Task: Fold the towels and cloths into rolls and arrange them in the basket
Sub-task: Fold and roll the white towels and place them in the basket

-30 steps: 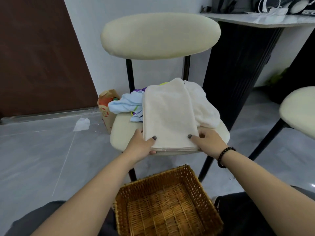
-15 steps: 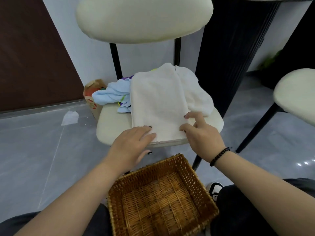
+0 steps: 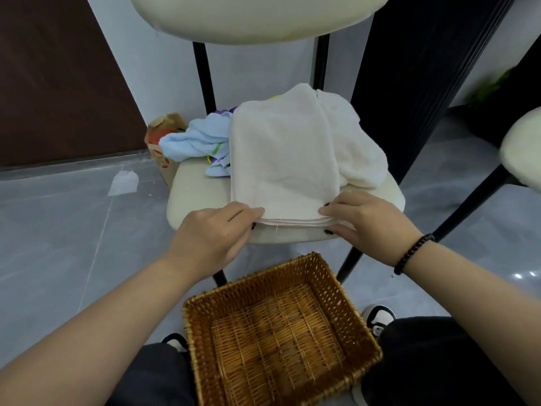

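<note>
Folded cream towel (image 3: 282,159) on chair seat (image 3: 196,197), above wicker basket (image 3: 281,332). Left hand (image 3: 213,238) and right hand (image 3: 366,221) each pinch a near corner of towel's edge.

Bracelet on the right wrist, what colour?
Black beads; the bracelet on the right wrist shows plainly in the head view.

A cream towel (image 3: 282,159), folded into a long narrow strip, lies flat on the chair seat (image 3: 196,194) with its layered near edge at the seat's front. Another white towel (image 3: 351,148) lies rumpled under its right side, and a light blue cloth (image 3: 196,140) is bunched at its left. My wicker basket (image 3: 281,341) sits below, square and open.
</note>
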Demonstrator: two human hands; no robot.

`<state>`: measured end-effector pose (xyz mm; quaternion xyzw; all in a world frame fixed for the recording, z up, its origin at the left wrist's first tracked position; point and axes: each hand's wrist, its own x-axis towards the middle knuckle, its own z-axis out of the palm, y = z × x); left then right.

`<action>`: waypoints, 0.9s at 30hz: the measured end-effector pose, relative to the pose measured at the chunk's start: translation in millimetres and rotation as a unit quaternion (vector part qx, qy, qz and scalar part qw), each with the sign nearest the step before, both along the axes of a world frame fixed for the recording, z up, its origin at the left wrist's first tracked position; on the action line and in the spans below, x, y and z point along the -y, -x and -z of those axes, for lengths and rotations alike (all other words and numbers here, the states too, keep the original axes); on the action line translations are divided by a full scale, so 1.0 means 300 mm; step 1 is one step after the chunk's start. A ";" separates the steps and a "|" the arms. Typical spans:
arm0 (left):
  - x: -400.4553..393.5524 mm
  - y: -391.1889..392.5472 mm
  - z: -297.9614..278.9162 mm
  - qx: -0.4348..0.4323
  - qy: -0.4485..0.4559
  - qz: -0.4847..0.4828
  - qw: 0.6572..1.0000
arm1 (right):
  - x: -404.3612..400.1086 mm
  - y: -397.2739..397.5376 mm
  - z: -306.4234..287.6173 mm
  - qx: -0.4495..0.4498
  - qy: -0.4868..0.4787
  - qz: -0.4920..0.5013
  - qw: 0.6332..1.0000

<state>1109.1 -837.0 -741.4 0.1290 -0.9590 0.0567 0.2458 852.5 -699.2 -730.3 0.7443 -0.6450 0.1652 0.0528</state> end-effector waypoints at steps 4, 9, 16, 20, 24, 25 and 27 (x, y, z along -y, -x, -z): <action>-0.028 0.017 -0.052 -0.002 -0.096 -0.039 0.995 | -0.004 -0.004 -0.042 0.034 -0.009 0.027 0.999; -0.054 0.034 -0.117 -0.034 -0.246 -0.122 0.961 | 0.002 -0.015 -0.100 0.070 -0.083 0.080 0.991; 0.002 0.096 -0.102 -0.032 -0.332 -0.205 0.920 | 0.048 -0.040 -0.102 0.155 -0.175 0.167 0.958; -0.001 0.100 -0.083 -0.024 -0.260 -0.230 0.937 | 0.066 -0.063 -0.083 0.163 -0.129 0.209 0.956; -0.008 0.072 -0.050 -0.023 -0.009 -0.148 0.989 | 0.065 -0.072 -0.047 -0.041 0.048 0.103 0.993; -0.009 0.070 -0.039 -0.024 0.026 -0.108 0.993 | 0.062 -0.068 -0.041 -0.089 0.071 0.074 0.991; -0.025 0.073 -0.025 -0.018 0.066 -0.048 0.997 | 0.057 -0.064 -0.017 -0.164 0.075 0.025 0.983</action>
